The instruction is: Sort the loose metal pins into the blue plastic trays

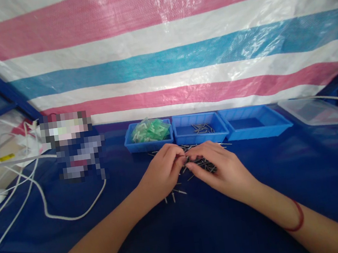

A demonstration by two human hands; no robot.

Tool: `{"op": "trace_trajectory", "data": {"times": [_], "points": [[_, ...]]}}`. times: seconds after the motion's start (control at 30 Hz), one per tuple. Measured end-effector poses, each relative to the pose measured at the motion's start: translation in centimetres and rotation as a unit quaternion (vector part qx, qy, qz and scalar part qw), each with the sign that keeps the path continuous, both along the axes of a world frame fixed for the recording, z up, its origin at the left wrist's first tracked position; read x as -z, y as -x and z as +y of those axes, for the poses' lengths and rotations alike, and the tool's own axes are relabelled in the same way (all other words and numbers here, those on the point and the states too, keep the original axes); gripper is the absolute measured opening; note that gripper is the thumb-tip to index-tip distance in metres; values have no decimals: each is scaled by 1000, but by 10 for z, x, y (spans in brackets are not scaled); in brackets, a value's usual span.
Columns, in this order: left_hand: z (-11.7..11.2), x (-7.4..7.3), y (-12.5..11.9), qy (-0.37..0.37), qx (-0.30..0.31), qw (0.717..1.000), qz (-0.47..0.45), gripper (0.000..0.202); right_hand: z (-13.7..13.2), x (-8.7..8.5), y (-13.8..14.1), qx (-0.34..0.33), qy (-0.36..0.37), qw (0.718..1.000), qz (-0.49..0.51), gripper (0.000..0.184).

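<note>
My left hand [167,170] and my right hand [221,167] meet fingertip to fingertip over a heap of blind rivets [205,164] on the blue table. The left thumb and forefinger are pinched on what looks like a thin rivet. My right fingers are curled with the thumb close below, pinching at small dark rivets at the same spot; exactly how many is hidden. Several loose rivets [173,196] lie apart, just below the left hand. Directly behind the heap stands a blue bin [224,129] with some rivets in it.
Left of that bin is another blue bin [149,146] with green-tinted plastic bags [150,129]. A third blue bin [258,132] stands to the right, beside a translucent lid [319,111]. White cables [75,217] cross the table's left side. A striped sheet [161,65] hangs behind.
</note>
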State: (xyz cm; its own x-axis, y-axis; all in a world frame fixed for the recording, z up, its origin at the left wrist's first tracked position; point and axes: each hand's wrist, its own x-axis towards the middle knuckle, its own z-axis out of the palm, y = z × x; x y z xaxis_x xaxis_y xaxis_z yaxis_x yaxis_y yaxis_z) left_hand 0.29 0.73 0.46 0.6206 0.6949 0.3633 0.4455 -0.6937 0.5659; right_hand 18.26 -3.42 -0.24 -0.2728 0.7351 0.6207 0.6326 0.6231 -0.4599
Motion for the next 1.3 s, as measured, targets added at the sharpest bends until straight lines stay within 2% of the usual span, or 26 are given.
{"op": "trace_trajectory", "data": {"times": [0.13,0.27,0.5,0.67,0.93,1.1,1.2,1.3], "points": [[-4,1,-3,116,-16,992,-45,17,-1,1,0,-3,45,996,75,7],[-7,-2,-6,157,-11,985,-65,21,-3,1,-1,4,56,993,100,5],[-8,-4,-6,135,1,989,-54,22,-3,1,2,10,80,988,133,5],[-8,-2,-6,118,8,992,-39,22,-3,0,2,2,78,991,110,9],[-6,-4,-5,130,-40,988,-66,16,-1,-2,-1,11,76,991,111,7],[-6,-4,-4,134,-56,985,-92,17,0,-2,-3,13,84,993,84,12],[-7,-4,-4,133,-61,984,-98,18,2,-4,-6,26,61,997,42,16],[-8,-4,-4,131,-53,985,-94,19,12,-1,-14,71,3,997,-9,20]]}}
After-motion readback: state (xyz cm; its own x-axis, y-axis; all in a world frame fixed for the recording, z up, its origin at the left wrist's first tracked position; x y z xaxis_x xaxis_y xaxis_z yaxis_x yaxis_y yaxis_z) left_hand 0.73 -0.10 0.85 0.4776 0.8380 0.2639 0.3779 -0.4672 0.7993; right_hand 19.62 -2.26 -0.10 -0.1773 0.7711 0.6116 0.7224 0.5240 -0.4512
